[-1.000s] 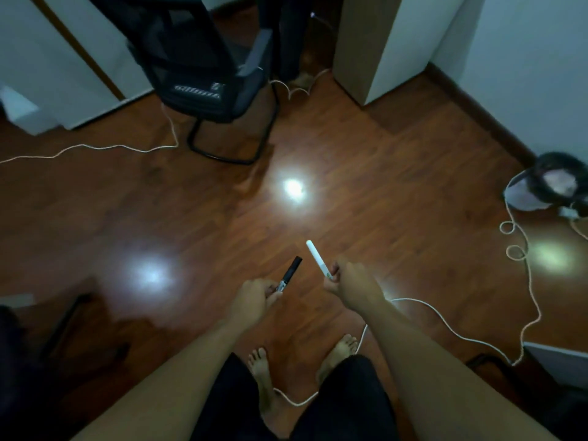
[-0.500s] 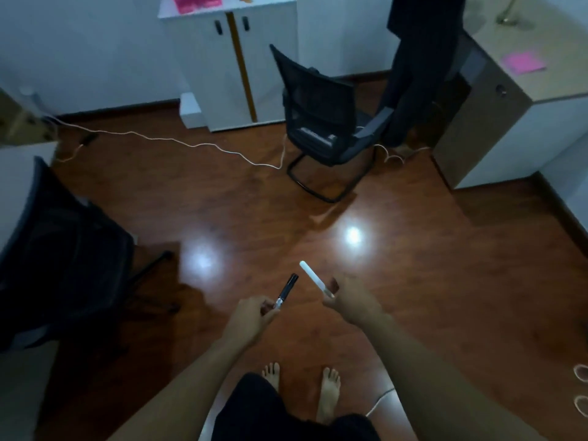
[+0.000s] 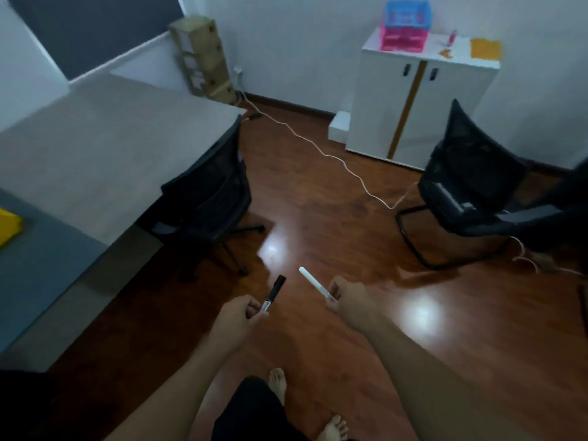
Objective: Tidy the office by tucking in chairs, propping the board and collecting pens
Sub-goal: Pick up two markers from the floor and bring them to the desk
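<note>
My left hand (image 3: 237,319) grips a black-capped pen (image 3: 273,292) that points up and away. My right hand (image 3: 348,300) holds a white pen (image 3: 313,283) angled up to the left. Both hands hover over the wooden floor in front of me. A black swivel chair (image 3: 210,198) is pushed against the grey desk (image 3: 105,148) on the left. A second black chair (image 3: 471,192) with a sled base stands free on the floor at the right. A dark board (image 3: 95,30) leans on the wall behind the desk.
A white cabinet (image 3: 423,103) with pink and blue trays (image 3: 405,27) stands at the back wall. A white cable (image 3: 321,151) runs across the floor from the wall to the right chair. A small wooden drawer unit (image 3: 203,55) stands in the corner. Something yellow (image 3: 8,224) lies on the desk's left edge.
The view has swung left, bringing the desk, tucked chair and corner into sight. Both hands keep their pens in the same pose.
</note>
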Motion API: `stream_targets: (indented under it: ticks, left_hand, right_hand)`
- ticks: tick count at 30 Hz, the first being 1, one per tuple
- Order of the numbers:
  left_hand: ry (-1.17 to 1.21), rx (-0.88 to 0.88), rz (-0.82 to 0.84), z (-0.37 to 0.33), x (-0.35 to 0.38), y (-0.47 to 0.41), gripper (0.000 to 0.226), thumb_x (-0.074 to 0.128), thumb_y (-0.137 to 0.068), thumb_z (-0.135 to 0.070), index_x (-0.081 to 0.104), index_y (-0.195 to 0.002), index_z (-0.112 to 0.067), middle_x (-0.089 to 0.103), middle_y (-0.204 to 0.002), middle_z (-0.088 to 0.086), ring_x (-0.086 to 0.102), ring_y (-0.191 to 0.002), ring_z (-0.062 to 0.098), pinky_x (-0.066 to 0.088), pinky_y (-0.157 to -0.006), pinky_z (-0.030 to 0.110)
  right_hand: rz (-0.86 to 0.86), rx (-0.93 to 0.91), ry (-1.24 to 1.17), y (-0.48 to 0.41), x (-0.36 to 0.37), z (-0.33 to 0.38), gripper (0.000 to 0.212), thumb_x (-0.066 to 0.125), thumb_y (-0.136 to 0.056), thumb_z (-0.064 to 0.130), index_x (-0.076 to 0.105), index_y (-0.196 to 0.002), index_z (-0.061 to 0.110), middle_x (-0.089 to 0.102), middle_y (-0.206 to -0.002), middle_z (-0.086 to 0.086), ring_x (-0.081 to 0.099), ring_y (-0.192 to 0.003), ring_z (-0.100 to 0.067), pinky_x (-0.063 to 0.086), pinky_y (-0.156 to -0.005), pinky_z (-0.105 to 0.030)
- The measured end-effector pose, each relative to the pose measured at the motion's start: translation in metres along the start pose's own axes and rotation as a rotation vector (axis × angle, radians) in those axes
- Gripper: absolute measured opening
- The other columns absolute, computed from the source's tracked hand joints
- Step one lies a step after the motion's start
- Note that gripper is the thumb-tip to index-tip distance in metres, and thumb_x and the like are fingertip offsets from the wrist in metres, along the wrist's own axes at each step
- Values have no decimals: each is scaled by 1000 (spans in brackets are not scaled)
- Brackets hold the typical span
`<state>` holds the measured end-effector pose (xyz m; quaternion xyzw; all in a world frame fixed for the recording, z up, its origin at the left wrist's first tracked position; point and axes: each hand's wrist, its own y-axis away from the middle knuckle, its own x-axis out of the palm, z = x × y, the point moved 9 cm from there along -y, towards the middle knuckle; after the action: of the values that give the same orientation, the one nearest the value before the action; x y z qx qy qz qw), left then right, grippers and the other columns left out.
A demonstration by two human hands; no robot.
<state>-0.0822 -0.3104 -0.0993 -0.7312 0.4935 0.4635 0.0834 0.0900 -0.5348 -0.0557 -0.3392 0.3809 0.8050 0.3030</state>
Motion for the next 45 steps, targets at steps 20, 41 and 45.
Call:
stream_targets:
  ticks: [20, 41, 45]
  left_hand:
    - [295, -416, -318, 253, -188, 31, 13, 77, -94, -41, 71, -96, -29, 74, -86, -6, 71, -79, 7, 53, -66, 22]
    - [325, -558, -583, 497, -411, 26, 16, 86, -86, -39, 75, -91, -28, 74, -83, -6, 70, -77, 14, 57, -69, 36]
    - [357, -601, -624, 534, -443, 2, 16, 86, -86, -40, 75, -89, -28, 74, -80, -6, 70, -74, 14, 53, -64, 33]
  right_hand:
    - [190, -458, 177, -109, 126, 322, 12, 71, -93, 35, 61, -97, 31, 70, -94, 7, 67, -80, -12, 59, -68, -37]
    - [278, -758, 247, -213, 266, 659, 14, 72, -86, 35, 63, -92, 27, 70, -87, 2, 66, -74, -21, 59, -66, -42]
    - [298, -810, 221, -254, 286, 717, 14, 74, -87, 35, 65, -92, 25, 72, -87, 0, 67, -79, -25, 57, -70, -41]
